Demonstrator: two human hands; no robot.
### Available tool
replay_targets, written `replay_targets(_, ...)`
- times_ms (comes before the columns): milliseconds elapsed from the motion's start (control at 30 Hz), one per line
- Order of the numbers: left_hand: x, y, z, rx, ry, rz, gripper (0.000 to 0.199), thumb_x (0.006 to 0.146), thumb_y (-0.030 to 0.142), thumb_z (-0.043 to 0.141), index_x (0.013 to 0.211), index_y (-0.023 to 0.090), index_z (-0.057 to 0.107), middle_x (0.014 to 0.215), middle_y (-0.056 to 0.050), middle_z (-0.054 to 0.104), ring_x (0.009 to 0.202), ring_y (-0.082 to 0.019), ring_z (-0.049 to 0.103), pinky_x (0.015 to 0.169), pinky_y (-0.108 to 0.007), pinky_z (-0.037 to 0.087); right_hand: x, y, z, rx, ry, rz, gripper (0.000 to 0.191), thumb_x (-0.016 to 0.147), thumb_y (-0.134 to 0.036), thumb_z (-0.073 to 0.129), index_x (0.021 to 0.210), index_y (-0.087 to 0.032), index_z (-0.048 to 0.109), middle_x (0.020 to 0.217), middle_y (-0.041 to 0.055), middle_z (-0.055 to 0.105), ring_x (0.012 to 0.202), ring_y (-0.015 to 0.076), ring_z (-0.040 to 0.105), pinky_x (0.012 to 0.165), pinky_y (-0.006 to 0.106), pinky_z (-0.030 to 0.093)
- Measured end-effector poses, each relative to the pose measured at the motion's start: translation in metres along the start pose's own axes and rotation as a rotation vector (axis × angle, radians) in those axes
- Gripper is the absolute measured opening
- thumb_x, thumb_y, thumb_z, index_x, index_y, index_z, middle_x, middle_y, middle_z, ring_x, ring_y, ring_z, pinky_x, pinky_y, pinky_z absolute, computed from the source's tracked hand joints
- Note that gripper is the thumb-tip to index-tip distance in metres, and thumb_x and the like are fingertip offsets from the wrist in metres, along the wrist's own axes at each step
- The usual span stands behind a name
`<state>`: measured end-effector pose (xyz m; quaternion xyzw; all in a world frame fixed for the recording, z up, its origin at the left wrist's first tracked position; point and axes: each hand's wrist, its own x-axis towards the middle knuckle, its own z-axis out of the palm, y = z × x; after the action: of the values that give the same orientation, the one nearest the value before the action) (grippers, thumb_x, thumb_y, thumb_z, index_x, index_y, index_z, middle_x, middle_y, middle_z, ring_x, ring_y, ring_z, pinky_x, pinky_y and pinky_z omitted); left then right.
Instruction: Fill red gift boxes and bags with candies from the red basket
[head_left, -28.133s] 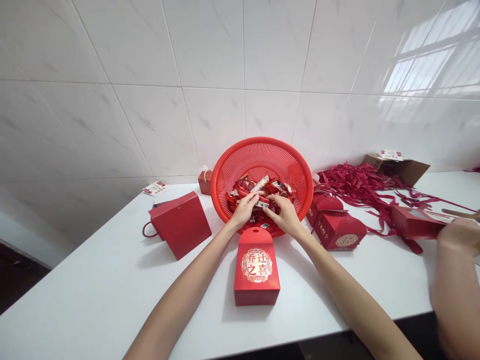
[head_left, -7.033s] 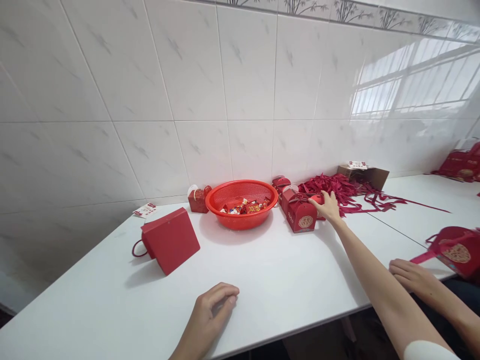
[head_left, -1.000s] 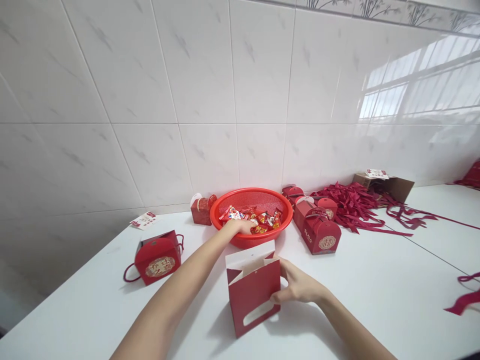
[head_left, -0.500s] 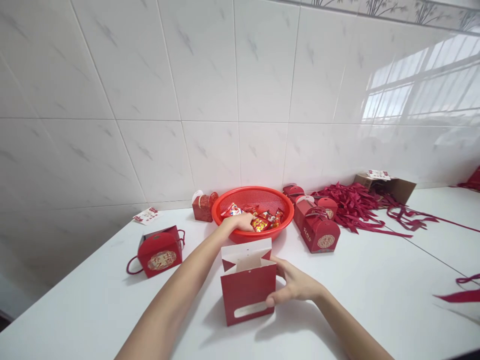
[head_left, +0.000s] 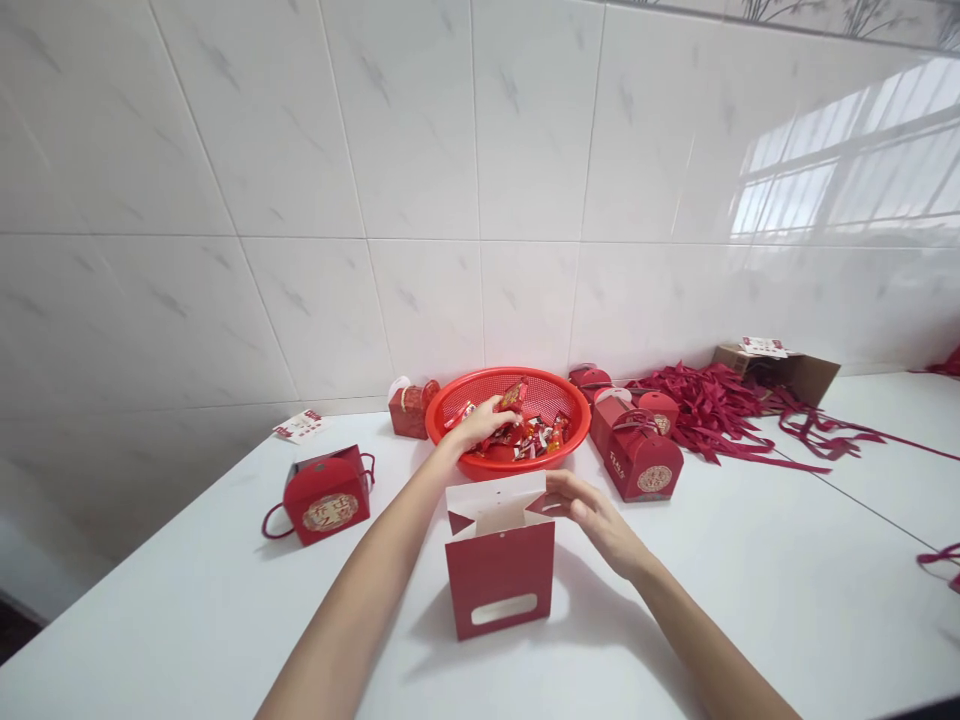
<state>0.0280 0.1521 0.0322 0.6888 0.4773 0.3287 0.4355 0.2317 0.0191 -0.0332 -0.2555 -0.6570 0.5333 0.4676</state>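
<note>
A red plastic basket (head_left: 551,380) holds wrapped candies (head_left: 536,436) in red and gold. Over it my left hand (head_left: 486,425) pinches a shiny red and gold candy packet (head_left: 514,396), lifted above the pile. In front of the basket a red paper gift box (head_left: 501,585) stands upright with its top open and a white inner flap raised; a pale oblong slot shows low on its near side. My right hand (head_left: 592,515) is at the box's upper right edge, fingers stretched toward the raised flap and thumb apart. Whether those fingertips touch the flap is unclear.
Closed red gift boxes stand at left (head_left: 330,500), behind the basket's left side (head_left: 409,410) and at right (head_left: 637,455). Dark red ribbons (head_left: 705,400) lie heaped beside a brown cardboard box (head_left: 806,375). Printed cards (head_left: 301,426) lie by the tiled wall.
My left hand has risen from among the candies with a packet. My right hand has let go of the box's lower side and moved up to its top edge.
</note>
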Motion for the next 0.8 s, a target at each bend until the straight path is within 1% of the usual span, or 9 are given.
replay_targets(67,-0.003,0.001,-0.002,0.039,0.038,-0.030,0.054,0.075,0.032,0.065,0.126,0.019,0.056,0.126,-0.009,0.066,0.108,-0.024,0.064,0.081,-0.028,0.053,0.003,0.000,-0.002,-0.006,0.140,-0.054,0.056,0.084,-0.068,0.062,0.116,-0.022,0.066,0.105,0.0101,0.071,0.093,0.0259,0.068,0.091,0.045,0.052)
replay_targets(133,-0.004,-0.002,-0.004,0.063,0.068,-0.054,0.067,0.075,0.033,0.064,0.139,0.020,0.049,0.145,-0.009,0.054,0.124,-0.025,0.056,0.090,-0.027,0.051,0.009,-0.005,-0.003,-0.021,0.271,-0.098,0.043,0.085,-0.059,0.065,0.107,-0.022,0.068,0.100,0.0081,0.071,0.084,0.0229,0.068,0.086,0.042,0.054)
replay_targets(233,-0.001,-0.009,-0.007,0.035,0.053,-0.044,0.067,0.078,0.031,0.057,0.143,0.020,0.048,0.151,-0.009,0.049,0.129,-0.025,0.053,0.095,-0.028,0.050,0.028,-0.019,-0.006,-0.088,0.385,-0.138,0.032,0.082,-0.048,0.071,0.099,-0.022,0.066,0.097,0.0059,0.071,0.085,0.0214,0.067,0.084,0.039,0.054)
replay_targets(300,0.000,-0.011,-0.008,-0.027,0.038,-0.005,0.064,0.077,0.029,0.055,0.141,0.021,0.050,0.145,-0.008,0.055,0.125,-0.024,0.055,0.094,-0.028,0.050,0.048,-0.027,-0.009,-0.194,0.411,-0.157,0.028,0.081,-0.043,0.071,0.097,-0.021,0.065,0.098,0.0062,0.071,0.091,0.0220,0.066,0.087,0.038,0.053)
replay_targets(367,-0.001,-0.011,-0.007,-0.097,0.013,0.022,0.062,0.076,0.028,0.057,0.137,0.020,0.053,0.131,-0.008,0.064,0.117,-0.023,0.060,0.092,-0.028,0.051,0.070,-0.029,-0.010,-0.322,0.407,-0.143,0.028,0.078,-0.040,0.070,0.097,-0.020,0.063,0.101,0.0072,0.070,0.094,0.0225,0.066,0.087,0.038,0.053)
replay_targets(500,-0.006,-0.006,-0.004,-0.148,-0.073,0.065,0.045,0.079,0.037,0.063,0.119,0.017,0.063,0.101,-0.007,0.071,0.095,-0.021,0.065,0.080,-0.028,0.052,0.103,-0.015,-0.007,-0.521,0.320,0.012,0.043,0.073,-0.038,0.074,0.110,-0.022,0.058,0.100,0.0059,0.071,0.090,0.0236,0.068,0.082,0.039,0.052)
replay_targets(567,-0.007,-0.006,-0.002,-0.145,-0.076,0.117,0.038,0.080,0.044,0.066,0.105,0.015,0.067,0.096,-0.006,0.070,0.092,-0.020,0.064,0.078,-0.027,0.051,0.112,-0.006,-0.005,-0.662,0.303,0.066,0.042,0.074,-0.034,0.074,0.112,-0.024,0.058,0.098,0.0046,0.072,0.090,0.0252,0.068,0.083,0.040,0.050)
replay_targets(667,-0.005,-0.009,-0.001,-0.152,-0.035,0.169,0.035,0.084,0.050,0.064,0.091,0.015,0.067,0.090,-0.005,0.069,0.086,-0.018,0.062,0.074,-0.025,0.050,0.116,0.004,-0.007,-0.764,0.365,0.043,0.030,0.078,-0.025,0.068,0.106,-0.025,0.061,0.100,0.0046,0.073,0.097,0.0266,0.067,0.085,0.041,0.049)
replay_targets(800,0.005,-0.015,0.002,-0.115,-0.004,0.059,0.038,0.095,0.048,0.046,0.094,0.016,0.066,0.080,-0.004,0.068,0.068,-0.015,0.060,0.062,-0.025,0.048,0.117,0.011,-0.018,-0.656,0.408,0.008,0.028,0.075,-0.017,0.062,0.102,-0.023,0.062,0.099,0.0039,0.072,0.095,0.0240,0.067,0.085,0.038,0.050)
